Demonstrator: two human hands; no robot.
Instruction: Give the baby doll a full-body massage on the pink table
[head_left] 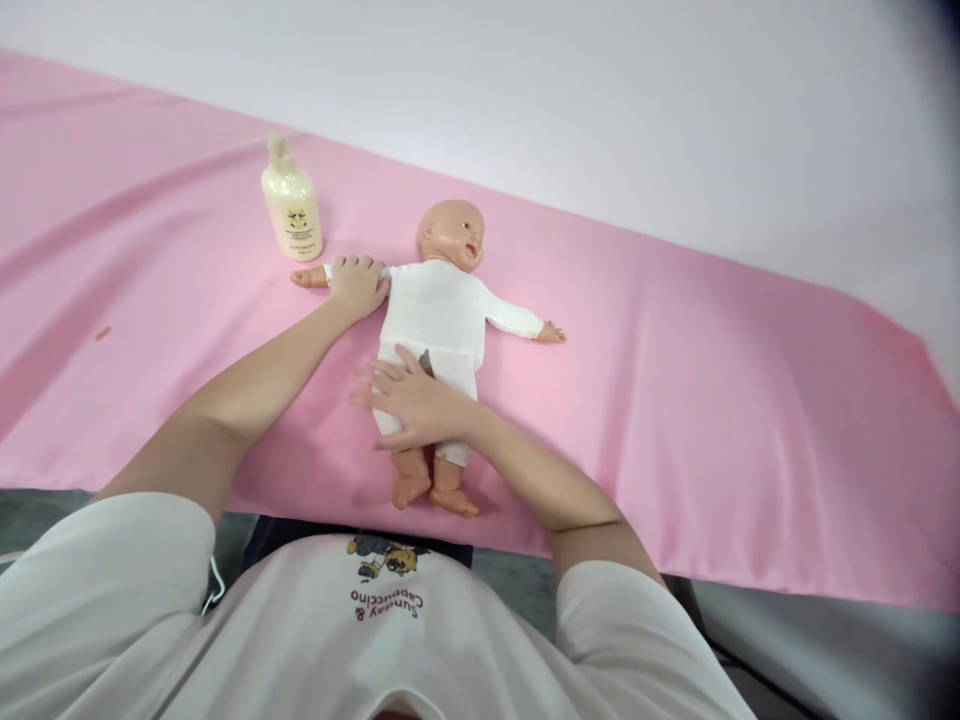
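A baby doll [435, 310] in a white long-sleeved top and white trousers lies on its back, arms stretched out to both sides and bare feet toward me. My left hand [361, 288] is closed over the doll's upper arm on the left side, its fingers curled over the sleeve. Across the doll's thighs, my right hand [420, 402] is open with its fingers spread. Those fingers are slightly blurred, and whether the palm presses on the trousers I cannot tell. A small dark patch shows near the doll's crotch, just beyond my right hand.
A cream pump bottle [294, 215] with a cartoon label stands beyond the doll's left-side hand. Pink cloth [720, 420] with soft folds covers the table. A small orange-brown strip [103, 333] lies at the far left. Behind the table rises a white surface [600, 110].
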